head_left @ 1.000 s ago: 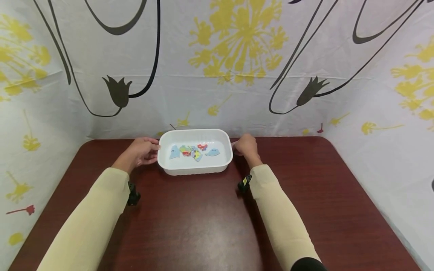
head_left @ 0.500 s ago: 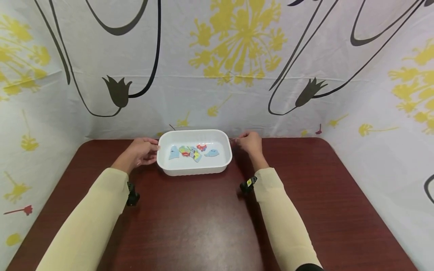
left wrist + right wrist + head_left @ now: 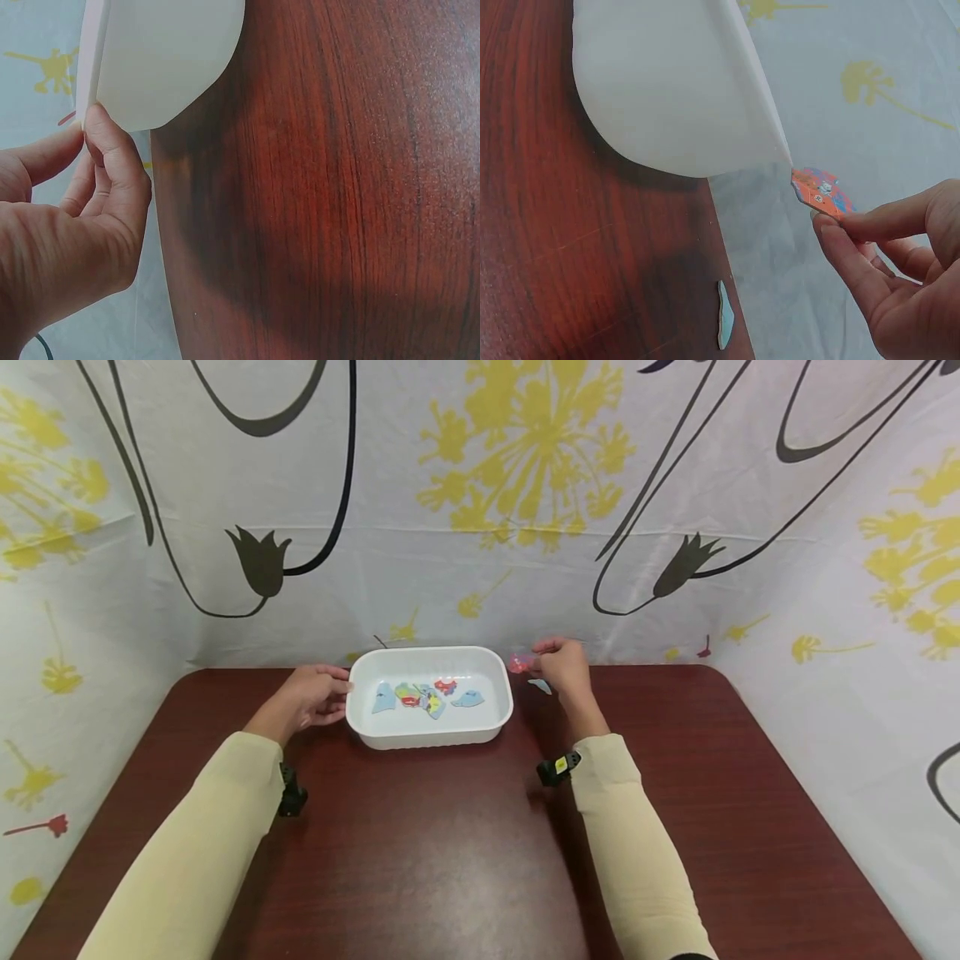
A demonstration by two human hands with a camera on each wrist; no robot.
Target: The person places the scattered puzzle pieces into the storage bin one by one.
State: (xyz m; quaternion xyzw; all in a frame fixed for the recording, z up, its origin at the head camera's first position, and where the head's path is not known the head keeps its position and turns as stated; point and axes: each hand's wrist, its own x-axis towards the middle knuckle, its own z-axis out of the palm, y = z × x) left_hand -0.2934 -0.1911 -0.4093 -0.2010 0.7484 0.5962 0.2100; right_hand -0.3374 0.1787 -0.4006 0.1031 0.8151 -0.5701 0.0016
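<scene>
A white plastic tub [image 3: 429,737] stands near the table's back edge with several map-like puzzle pieces [image 3: 408,695] inside. My left hand [image 3: 306,697] pinches the tub's left rim between thumb and fingertips, as the left wrist view shows [image 3: 97,202]. To the right of the tub, my right hand [image 3: 564,667] pinches a red-orange printed puzzle piece [image 3: 826,193] by its edge, just outside the right rim. A small light blue piece [image 3: 540,686] lies on the table below that hand, close to the table edge in the right wrist view [image 3: 725,316].
The dark red-brown table [image 3: 420,843] has rounded back corners. A white cloth [image 3: 420,560] with yellow and grey flower prints hangs right behind it and along both sides.
My right hand has moved right and slightly back, away from the tub's rim. The red-orange puzzle piece and the light blue piece now show beside it. The left hand stays on the rim.
</scene>
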